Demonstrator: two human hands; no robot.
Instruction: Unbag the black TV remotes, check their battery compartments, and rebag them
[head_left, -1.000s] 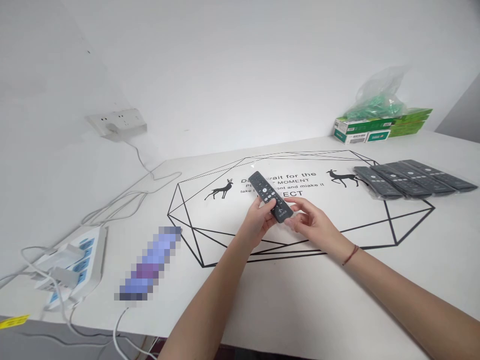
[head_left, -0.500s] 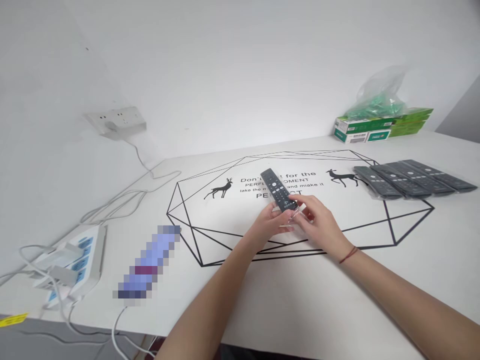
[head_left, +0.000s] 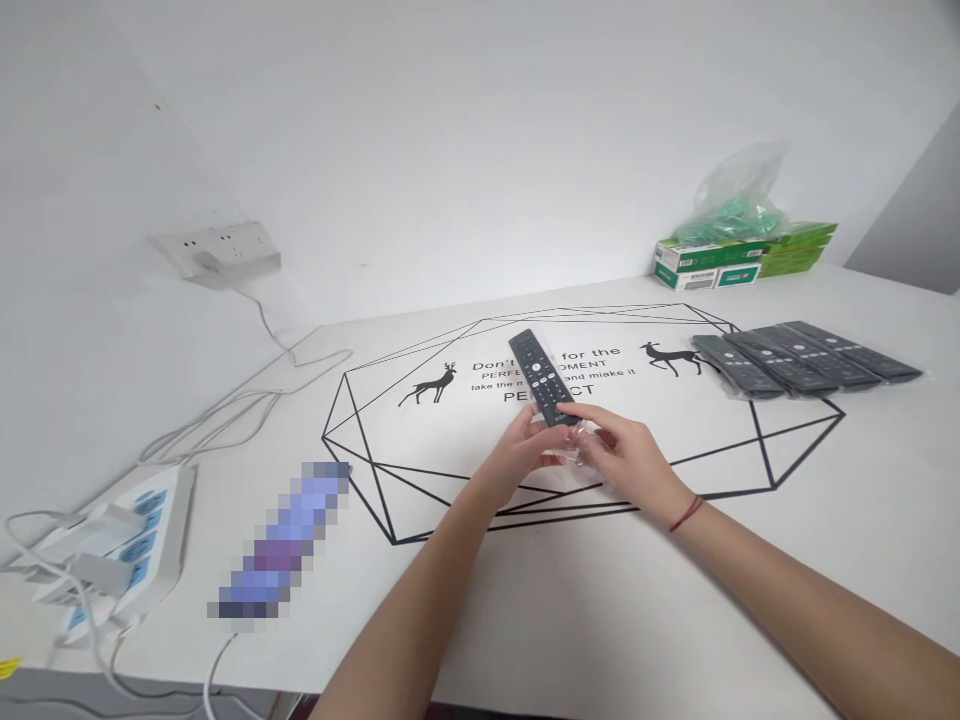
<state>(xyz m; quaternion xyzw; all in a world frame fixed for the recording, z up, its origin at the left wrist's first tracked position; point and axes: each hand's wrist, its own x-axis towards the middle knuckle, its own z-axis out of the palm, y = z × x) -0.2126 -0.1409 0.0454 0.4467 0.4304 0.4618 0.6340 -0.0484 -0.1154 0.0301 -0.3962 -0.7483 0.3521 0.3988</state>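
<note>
A black remote control [head_left: 541, 378] points away from me, tilted to the left, above the printed middle of the white table. Clear plastic film [head_left: 576, 446] is bunched at its near end. My left hand [head_left: 525, 448] is wrapped round the lower left part of the remote, thumb on top. The fingers of my right hand [head_left: 619, 446] pinch the film at the near end, with the index finger touching the remote's lower edge. Several more black remotes [head_left: 799, 358] in clear wrapping lie side by side on the right.
Green and white boxes [head_left: 709, 265] stand at the back right with a plastic bag [head_left: 739, 205] on top. On the left are a blurred-out device [head_left: 281, 540], a power strip [head_left: 161, 545] with plugs, loose cables [head_left: 217, 412] and a wall socket [head_left: 232, 250].
The whole view has shifted slightly. The right index finger now reaches across the remote's near end, and the film there sits closer between my hands.
</note>
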